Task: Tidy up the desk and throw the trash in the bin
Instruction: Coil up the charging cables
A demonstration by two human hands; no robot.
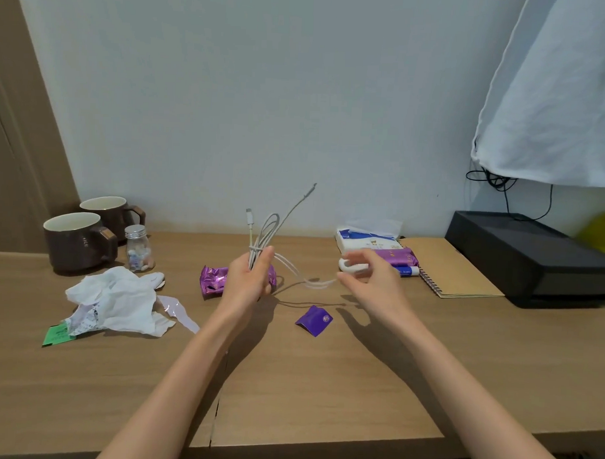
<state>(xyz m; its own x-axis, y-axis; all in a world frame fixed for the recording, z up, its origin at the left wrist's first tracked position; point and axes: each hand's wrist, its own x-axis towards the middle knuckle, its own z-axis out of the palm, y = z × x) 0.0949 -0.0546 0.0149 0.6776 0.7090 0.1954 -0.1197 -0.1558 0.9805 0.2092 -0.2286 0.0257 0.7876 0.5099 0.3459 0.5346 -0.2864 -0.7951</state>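
Observation:
My left hand (pixel 249 282) grips a bundled white charging cable (pixel 265 235) held upright above the wooden desk (pixel 323 384), two plug ends sticking up. A loose loop of the cable runs right to my right hand (pixel 371 279), which pinches it with fingers partly spread. Trash lies on the desk: crumpled white paper and a receipt (pixel 117 301) at the left, a green slip (pixel 58 335), a clear plastic strip (pixel 180 312), a purple snack wrapper (pixel 213 281) behind my left hand, and a small purple wrapper (pixel 314 320) in the middle.
Two brown mugs (pixel 79 244) and a small glass jar (pixel 139 249) stand at the back left. A tissue pack (pixel 366 240), a purple packet (pixel 396 257), a white object (pixel 351 265), a spiral notebook (pixel 454 269) and a black box (pixel 533 258) sit at the right. White cloth (pixel 556 101) hangs above.

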